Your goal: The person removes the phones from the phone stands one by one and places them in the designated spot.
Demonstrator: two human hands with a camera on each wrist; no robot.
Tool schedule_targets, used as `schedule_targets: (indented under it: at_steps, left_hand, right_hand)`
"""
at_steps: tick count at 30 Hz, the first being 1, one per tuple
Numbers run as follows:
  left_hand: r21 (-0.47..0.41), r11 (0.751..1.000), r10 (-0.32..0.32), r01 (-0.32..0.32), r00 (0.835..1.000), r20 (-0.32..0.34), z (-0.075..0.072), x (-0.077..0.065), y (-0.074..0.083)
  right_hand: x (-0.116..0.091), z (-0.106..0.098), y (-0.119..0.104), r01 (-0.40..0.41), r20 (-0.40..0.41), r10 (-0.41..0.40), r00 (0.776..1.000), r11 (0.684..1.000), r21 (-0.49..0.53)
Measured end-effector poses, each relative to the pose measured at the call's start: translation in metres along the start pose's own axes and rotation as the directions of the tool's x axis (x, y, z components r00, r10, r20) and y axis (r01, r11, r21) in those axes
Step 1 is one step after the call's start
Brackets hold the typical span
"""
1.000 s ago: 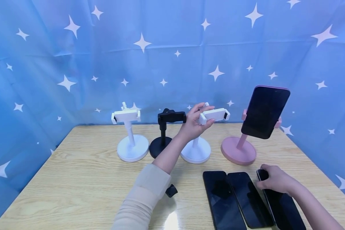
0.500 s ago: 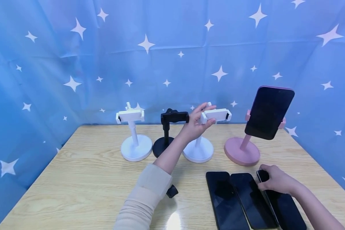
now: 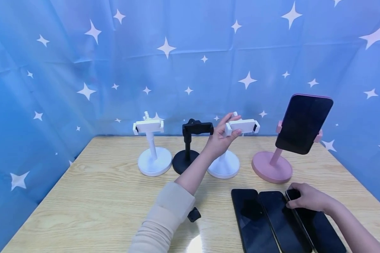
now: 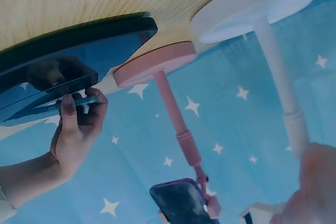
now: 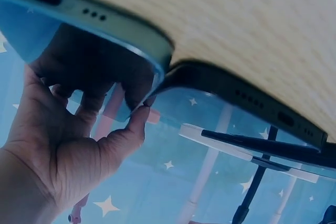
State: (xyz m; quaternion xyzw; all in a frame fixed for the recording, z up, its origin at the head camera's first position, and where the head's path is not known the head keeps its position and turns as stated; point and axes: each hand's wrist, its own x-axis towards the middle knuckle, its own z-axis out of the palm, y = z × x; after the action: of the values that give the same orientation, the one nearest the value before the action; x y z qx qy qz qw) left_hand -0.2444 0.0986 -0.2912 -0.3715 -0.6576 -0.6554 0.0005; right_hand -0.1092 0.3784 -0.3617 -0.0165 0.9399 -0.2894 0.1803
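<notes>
My left hand (image 3: 221,138) grips the clamp of a white phone stand (image 3: 224,165), thumb at the front and fingers behind the white clamp (image 3: 244,125). Nothing sits in that clamp. At the right, my right hand (image 3: 311,199) holds the far end of a black-screened smartphone (image 3: 321,230), thumb on its left edge and fingers around the top. In the right wrist view, the thumb reaches the edge of this smartphone (image 5: 100,30), close against its neighbour (image 5: 236,87). Two more dark smartphones, the middle one (image 3: 282,219) and the left one (image 3: 253,223), lie side by side, screens up.
A pink stand (image 3: 272,167) at the right holds a tilted smartphone (image 3: 304,123). Left of my left arm stand a black stand (image 3: 184,161) and another white stand (image 3: 154,162). A small black object (image 3: 194,214) shows beside the left sleeve. A star-patterned blue curtain (image 3: 190,66) hangs behind the table.
The head view has swung slightly left, so everything sits farther right in it. The smartphone under my right hand now lies closer to the middle one. My left hand keeps its grip on the clamp.
</notes>
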Motion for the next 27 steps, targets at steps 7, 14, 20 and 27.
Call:
schedule_targets:
  at_steps: [7, 14, 20, 27]
  left_hand:
    - [-0.016, 0.999, -0.046, 0.047, 0.999, 0.015, -0.001, -0.004, 0.016]
    - [-0.009, 0.998, -0.061, 0.061, 0.997, 0.041, -0.005, -0.003, 0.016]
    - [-0.018, 0.998, -0.066, 0.067, 0.996, 0.055, -0.006, -0.001, 0.010]
    - [-0.038, 0.996, -0.082, 0.085, 0.994, 0.072, -0.008, 0.009, -0.013]
  right_hand:
    - [0.003, 0.000, 0.000, -0.006, -0.036, 0.005, 0.999, 0.999, -0.035]
    - [0.004, 0.004, 0.000, 0.003, -0.106, -0.014, 0.994, 0.994, -0.106]
    - [0.005, 0.007, -0.001, -0.009, -0.177, -0.036, 0.984, 0.969, -0.245]
    - [0.003, 0.012, 0.000, 0.018, -0.253, -0.100, 0.962, 0.951, -0.307]
